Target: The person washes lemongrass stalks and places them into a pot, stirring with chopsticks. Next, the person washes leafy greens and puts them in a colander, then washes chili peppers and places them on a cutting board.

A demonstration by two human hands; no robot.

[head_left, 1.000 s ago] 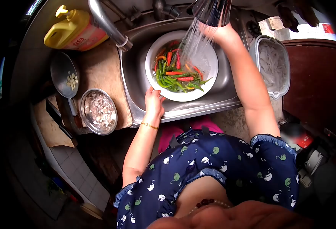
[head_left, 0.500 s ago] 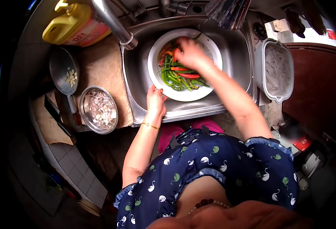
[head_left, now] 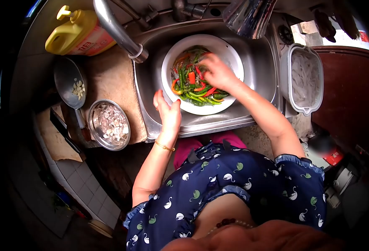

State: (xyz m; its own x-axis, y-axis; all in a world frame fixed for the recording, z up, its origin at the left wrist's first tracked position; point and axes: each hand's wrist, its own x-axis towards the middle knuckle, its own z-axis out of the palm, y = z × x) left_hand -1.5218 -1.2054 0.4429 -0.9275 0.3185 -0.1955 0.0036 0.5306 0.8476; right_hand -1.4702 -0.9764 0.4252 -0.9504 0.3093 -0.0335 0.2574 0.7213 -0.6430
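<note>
Green and red chili peppers [head_left: 195, 98] lie in water in a white basin [head_left: 167, 62], which stands inside the metal sink. My right hand [head_left: 221, 75] reaches into the basin from the right, over the peppers. Its fingers point down among them and are blurred, so whether they grip any is unclear. At the basin's lower left edge is my left hand [head_left: 169, 115], with its thumb and fingers apart and nothing held. I cannot tell whether it touches the rim.
A faucet [head_left: 126, 37] hangs over the sink's left side. On the left counter are a yellow pump bottle [head_left: 77, 35], a ladle [head_left: 69, 83] with garlic cloves and a metal bowl [head_left: 109, 125] of pale chopped pieces. A grey tub [head_left: 285, 79] stands right of the sink.
My left hand has let go of the basin rim and its fingers have spread. My right hand has shifted down and right within the basin. The peppers have been stirred into a different arrangement.
</note>
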